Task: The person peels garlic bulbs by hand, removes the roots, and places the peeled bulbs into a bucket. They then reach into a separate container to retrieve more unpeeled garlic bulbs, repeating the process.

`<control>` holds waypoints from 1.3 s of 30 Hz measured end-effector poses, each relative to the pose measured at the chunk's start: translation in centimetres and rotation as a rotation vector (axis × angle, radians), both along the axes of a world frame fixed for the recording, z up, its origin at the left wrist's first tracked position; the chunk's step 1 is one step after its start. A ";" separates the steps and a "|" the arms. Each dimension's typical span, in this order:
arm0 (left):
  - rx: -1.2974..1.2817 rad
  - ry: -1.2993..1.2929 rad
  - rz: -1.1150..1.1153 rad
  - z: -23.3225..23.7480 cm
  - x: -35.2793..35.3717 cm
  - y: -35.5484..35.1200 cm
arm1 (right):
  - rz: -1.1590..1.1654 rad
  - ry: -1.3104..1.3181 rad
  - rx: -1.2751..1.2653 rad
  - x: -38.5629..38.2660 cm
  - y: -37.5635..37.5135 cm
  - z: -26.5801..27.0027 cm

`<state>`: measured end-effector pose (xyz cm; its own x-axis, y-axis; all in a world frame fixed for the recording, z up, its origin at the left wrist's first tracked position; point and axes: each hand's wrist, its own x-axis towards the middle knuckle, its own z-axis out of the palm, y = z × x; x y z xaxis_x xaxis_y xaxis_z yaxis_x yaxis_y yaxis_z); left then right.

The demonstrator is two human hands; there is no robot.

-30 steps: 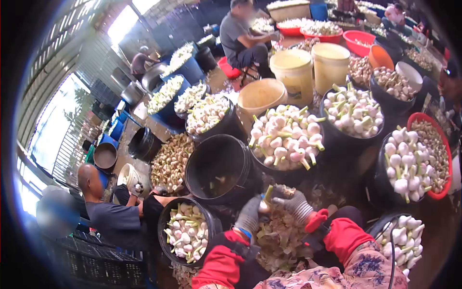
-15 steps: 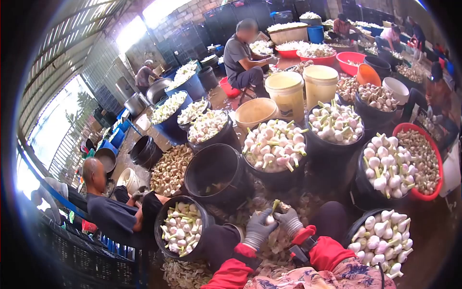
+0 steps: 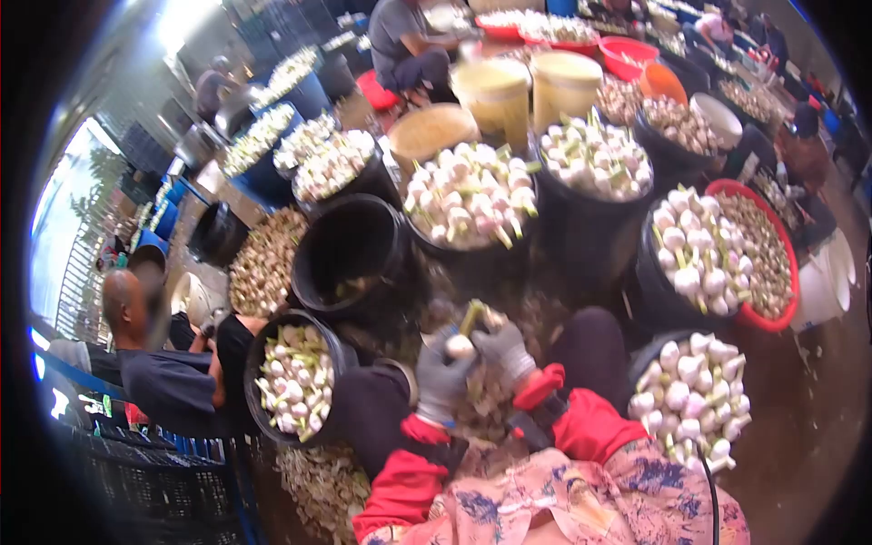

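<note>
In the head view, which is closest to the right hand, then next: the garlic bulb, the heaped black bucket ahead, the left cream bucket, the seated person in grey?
1. garlic bulb, held at the right hand.
2. heaped black bucket, straight ahead.
3. left cream bucket, just behind it.
4. seated person in grey, farthest, at the top.

- A white garlic bulb [image 3: 460, 346] is gripped between the gloved left hand [image 3: 441, 380] and the gloved right hand [image 3: 505, 351], low in the middle of the view.
- A short green stalk is seen on it, pointed up and slightly right.
</note>
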<state>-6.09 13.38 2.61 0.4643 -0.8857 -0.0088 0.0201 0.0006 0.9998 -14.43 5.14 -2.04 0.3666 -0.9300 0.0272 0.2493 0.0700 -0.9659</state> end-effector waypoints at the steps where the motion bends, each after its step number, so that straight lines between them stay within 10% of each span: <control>1: 0.038 0.262 -0.033 -0.5 1.0 0.1 | 0.140 -0.147 0.270 -0.6 0.3 1.2; 3: -0.114 0.949 -0.182 0.1 1.8 0.5 | 0.276 -0.208 0.297 -1.1 -0.1 1.4; 10: -0.062 0.836 -0.181 -0.5 3.7 0.6 | 0.430 -0.196 0.433 -1.9 -0.4 4.5; 15: -0.091 -0.313 0.207 -5.1 2.8 -0.4 | 0.328 -0.166 0.515 -0.3 0.8 1.1; 19: 0.089 0.620 0.325 -2.8 4.7 -2.3 | 0.321 -0.096 0.361 0.1 2.6 3.0; 31: -0.059 1.006 0.106 -3.9 4.0 -1.1 | 0.275 -0.148 0.383 -1.3 0.3 3.0; 39: 0.037 -0.170 0.192 -3.8 2.0 0.1 | 0.111 0.431 -0.031 -0.4 1.5 2.5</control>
<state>-4.09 13.51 -1.18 0.6216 -0.7815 0.0533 -0.1455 -0.0483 0.9882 -14.78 6.63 0.43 0.4479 -0.8856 -0.1228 -0.1840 0.0431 -0.9820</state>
